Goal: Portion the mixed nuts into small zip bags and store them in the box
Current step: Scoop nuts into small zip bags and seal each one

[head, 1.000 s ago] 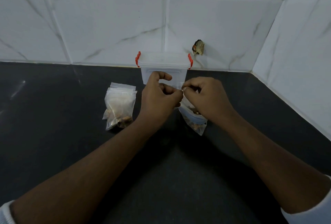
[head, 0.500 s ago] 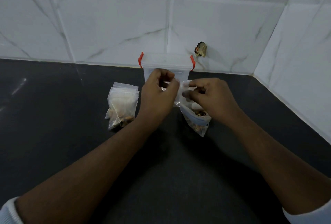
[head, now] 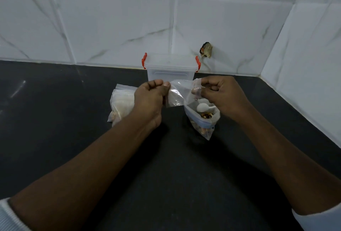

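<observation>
A small clear zip bag (head: 178, 94) is stretched between both hands above the black counter. My left hand (head: 150, 99) pinches its left top corner and my right hand (head: 219, 95) pinches its right top corner. Below my right hand an open bag of mixed nuts (head: 203, 120) stands on the counter with a white spoon (head: 203, 107) in it. A closed clear box (head: 170, 69) with red clips sits against the wall behind the hands. Left of my left hand lies a stack of zip bags (head: 121, 104), partly hidden by my wrist.
The black counter (head: 55, 120) runs to a white tiled wall at the back and on the right. A small dark object (head: 206, 49) sticks to the wall tile right of the box.
My hands have moved apart, drawing the small zip bag out wide between them. Before, they were close together at its top.
</observation>
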